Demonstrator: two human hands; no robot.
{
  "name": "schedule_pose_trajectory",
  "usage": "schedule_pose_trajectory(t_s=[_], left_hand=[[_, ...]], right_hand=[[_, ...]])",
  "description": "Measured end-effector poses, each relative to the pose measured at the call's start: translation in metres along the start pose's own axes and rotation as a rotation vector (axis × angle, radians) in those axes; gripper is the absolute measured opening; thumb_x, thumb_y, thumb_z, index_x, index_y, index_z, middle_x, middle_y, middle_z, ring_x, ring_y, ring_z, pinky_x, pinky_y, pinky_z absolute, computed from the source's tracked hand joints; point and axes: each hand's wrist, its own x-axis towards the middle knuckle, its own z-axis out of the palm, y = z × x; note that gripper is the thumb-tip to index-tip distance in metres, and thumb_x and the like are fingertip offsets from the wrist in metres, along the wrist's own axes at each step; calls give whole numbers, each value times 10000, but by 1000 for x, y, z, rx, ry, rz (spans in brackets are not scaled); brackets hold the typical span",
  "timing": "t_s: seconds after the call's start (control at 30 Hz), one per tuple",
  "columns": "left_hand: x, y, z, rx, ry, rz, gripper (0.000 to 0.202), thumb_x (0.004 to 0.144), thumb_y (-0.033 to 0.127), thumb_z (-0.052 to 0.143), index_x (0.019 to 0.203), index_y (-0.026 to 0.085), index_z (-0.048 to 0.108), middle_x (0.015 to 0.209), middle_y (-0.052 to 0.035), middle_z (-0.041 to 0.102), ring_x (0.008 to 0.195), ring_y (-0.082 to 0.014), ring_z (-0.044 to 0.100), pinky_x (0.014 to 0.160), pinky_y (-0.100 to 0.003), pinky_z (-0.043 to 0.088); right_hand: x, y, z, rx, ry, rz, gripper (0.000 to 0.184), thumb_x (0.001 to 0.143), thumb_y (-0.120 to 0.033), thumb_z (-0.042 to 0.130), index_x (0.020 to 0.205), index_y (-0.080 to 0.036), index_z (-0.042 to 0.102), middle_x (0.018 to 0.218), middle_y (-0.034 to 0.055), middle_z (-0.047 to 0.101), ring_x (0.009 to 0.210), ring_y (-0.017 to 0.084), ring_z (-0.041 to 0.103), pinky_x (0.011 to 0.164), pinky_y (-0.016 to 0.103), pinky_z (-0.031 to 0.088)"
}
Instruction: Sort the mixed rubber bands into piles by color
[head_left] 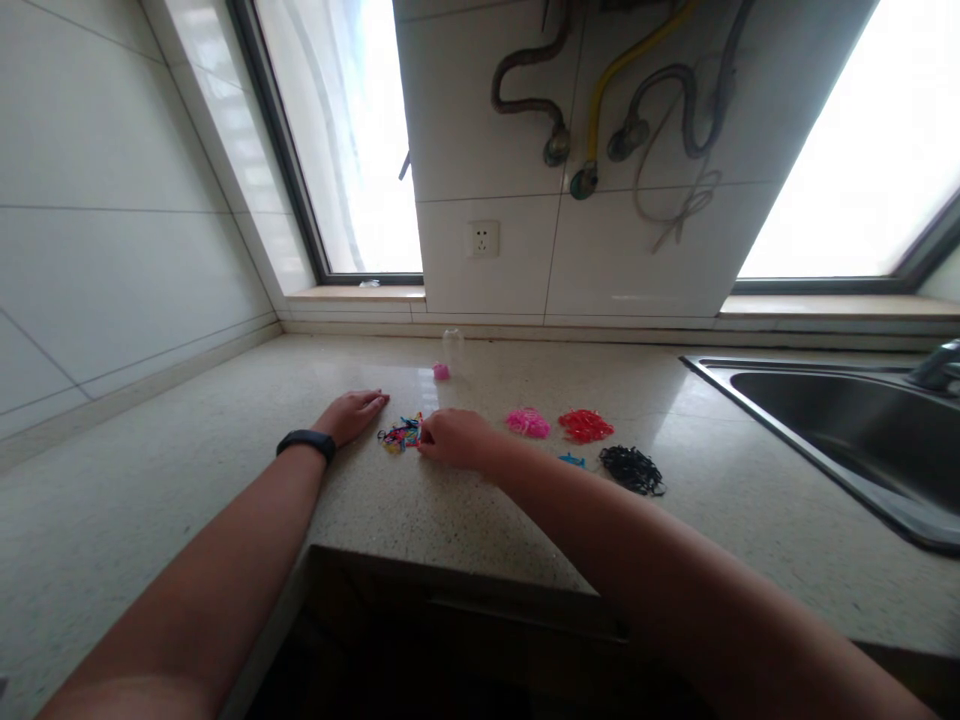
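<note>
A small mixed pile of colourful rubber bands [400, 435] lies on the speckled counter between my hands. My left hand [358, 413] rests flat on the stone just left of it, fingers stretched out, holding nothing. At the pile's right edge, the fingertips of my right hand [454, 437] are pinched down against the bands; what is between them is hidden. Right of that hand are single-colour heaps: pink bands [528, 422], red bands [586, 426] and black bands [632, 470]. A few blue bands [571, 460] show partly behind my right forearm.
A clear plastic bottle [453, 345] stands near the back wall, with a pink cap [441, 371] beside it. The steel sink [817, 440] is set into the counter [420, 510] at the right. A socket [484, 239] and hoses [600, 100] are on the wall.
</note>
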Motion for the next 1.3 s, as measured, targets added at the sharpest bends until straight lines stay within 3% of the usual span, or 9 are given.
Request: schedule_pose_trajectory(t_s=[0.1,0.37,0.47,0.67,0.8,1.07,1.3], left_hand=[[0,1,-1,-4,-2,1,581,945,558,361,1277,213,690,1367,-62,624,1299,-260,552,1109,-353,405],[0,-1,1,-16,8,8,584,942,567,369,1269,211,696,1371,-65,621,1302,-254,551,1106,-341,407],[-1,-2,1,-17,10,0,580,939,573,376,1268,219,697,1372,-67,620,1296,-259,555,1101,-350,414],[-3,-1,0,-21,8,-4,601,927,586,384,1279,210,693,1390,-66,605,1303,-266,549,1115,-352,403],[-2,-2,-1,-25,6,-2,622,925,598,372,1272,199,699,1378,-71,616,1280,-270,569,1097,-344,423],[-1,-2,-1,-22,6,9,645,905,616,362,1237,191,717,1340,-83,645,1262,-276,583,1093,-346,428],[-3,1,-5,-10,-7,-6,664,899,634,361,1247,188,708,1349,-83,638,1263,-281,583,1095,-353,429]], right_hand=[[1,-2,1,-7,2,18,342,902,-464,560,989,-198,755,1035,124,749,919,241,693,705,283,470],[-1,-2,5,-4,36,41,329,917,-420,526,990,-183,743,1049,140,742,917,249,695,716,301,476],[-8,-1,1,12,39,32,269,910,-350,540,979,-189,745,1029,124,748,911,241,694,714,295,464],[-34,12,-11,155,53,-7,237,891,-355,604,952,-189,763,948,86,761,828,197,678,679,271,429],[-60,34,-24,373,73,-13,224,880,-338,635,934,-167,769,845,55,744,726,135,630,661,246,413],[-123,100,-57,816,172,166,310,840,-450,664,883,-150,728,725,22,663,618,101,537,577,231,420],[-171,154,-57,933,372,280,332,810,-500,681,838,-169,696,712,10,615,641,114,518,621,255,435]])
